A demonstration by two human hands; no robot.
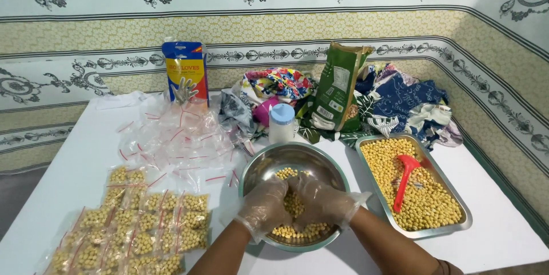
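In the round steel bowl point(257, 167) nearest to the person, small yellow dried beans point(294, 203) are pressed between the gloved left hand point(264, 206) and right hand point(323, 202), fingers curled closed around them. The beans seem hard, light and rolling, best scooped in cupped palms. Farther, a steel tray point(366, 143) with a red scoop point(405, 179) is seen.

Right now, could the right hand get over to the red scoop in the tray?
Probably yes. The right hand is down in the steel bowl among the yellow beans, and the red scoop lies on top of the beans in the tray just beside it, on that same side, with nothing standing between them.
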